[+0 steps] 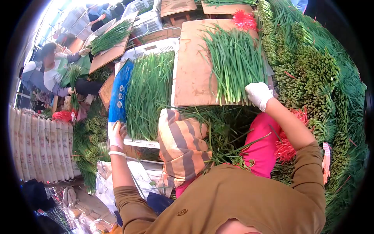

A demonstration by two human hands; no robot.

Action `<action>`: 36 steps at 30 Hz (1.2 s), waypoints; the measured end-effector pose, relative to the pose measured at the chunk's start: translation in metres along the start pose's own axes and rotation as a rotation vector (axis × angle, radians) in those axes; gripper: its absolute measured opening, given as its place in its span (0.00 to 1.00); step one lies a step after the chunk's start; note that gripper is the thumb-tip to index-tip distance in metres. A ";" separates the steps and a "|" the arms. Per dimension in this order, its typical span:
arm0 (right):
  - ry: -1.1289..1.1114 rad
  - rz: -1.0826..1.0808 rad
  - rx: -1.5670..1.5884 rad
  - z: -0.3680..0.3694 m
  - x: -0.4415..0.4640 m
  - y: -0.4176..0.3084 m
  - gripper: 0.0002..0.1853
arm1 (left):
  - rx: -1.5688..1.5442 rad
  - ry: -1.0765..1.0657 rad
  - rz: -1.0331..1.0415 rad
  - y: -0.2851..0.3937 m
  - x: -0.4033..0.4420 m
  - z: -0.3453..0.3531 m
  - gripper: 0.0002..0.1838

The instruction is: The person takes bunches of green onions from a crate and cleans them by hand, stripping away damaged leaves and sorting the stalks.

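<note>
A loose pile of garlic chives (237,62) lies on a wooden board (193,74), stem ends toward me. My right hand (259,94), in a white glove, touches the pile's lower right edge. Its fingers are curled, and what lies inside them is hidden. To the left, more chives (150,93) fill a white crate (174,64) with a blue plastic sheet (120,91) along its left side. My left hand (117,134), also gloved, is closed on the lower end of that sheet at the crate's near left corner.
Red ties (244,20) sit at the board's far corner, with more red ties (286,146) by my right leg. Bundled chives (304,70) are stacked high on the right. A striped cloth (183,146) covers my left knee. Another person (58,72) works at the far left.
</note>
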State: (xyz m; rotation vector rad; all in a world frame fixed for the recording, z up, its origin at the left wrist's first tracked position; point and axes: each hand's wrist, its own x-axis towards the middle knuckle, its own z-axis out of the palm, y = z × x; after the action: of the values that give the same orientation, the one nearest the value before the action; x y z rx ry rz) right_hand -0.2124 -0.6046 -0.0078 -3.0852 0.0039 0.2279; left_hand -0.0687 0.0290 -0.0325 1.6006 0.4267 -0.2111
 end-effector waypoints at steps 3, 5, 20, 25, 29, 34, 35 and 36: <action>0.175 0.129 0.336 -0.008 -0.008 -0.006 0.08 | -0.059 0.070 -0.016 -0.014 -0.024 -0.016 0.23; 0.405 0.281 0.810 -0.016 -0.016 -0.004 0.07 | -0.096 0.090 0.003 -0.024 -0.024 -0.039 0.24; 0.099 -0.830 0.176 -0.017 -0.020 0.007 0.09 | -0.015 0.232 0.175 -0.037 -0.023 -0.056 0.26; -0.128 -0.384 0.130 -0.035 -0.034 -0.108 0.15 | 0.358 0.151 0.386 -0.050 0.013 -0.040 0.27; 0.130 -0.480 0.303 -0.032 0.032 -0.164 0.09 | 0.646 -0.093 0.249 -0.040 0.024 0.008 0.28; 0.218 -0.288 0.565 0.043 0.099 -0.151 0.09 | 1.268 -0.233 -0.285 -0.039 0.038 0.049 0.39; 0.247 -0.166 0.602 0.052 0.103 -0.142 0.09 | 1.262 -0.292 -0.423 -0.032 0.033 0.051 0.40; 0.262 -0.094 0.728 0.059 0.105 -0.136 0.08 | 1.300 -0.292 -0.503 -0.046 0.044 0.053 0.41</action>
State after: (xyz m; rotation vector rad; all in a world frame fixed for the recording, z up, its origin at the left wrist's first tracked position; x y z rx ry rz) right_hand -0.1165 -0.4661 -0.0755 -2.3582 -0.0389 -0.1552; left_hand -0.0408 -0.0156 -0.0961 2.6249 0.4815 -1.2915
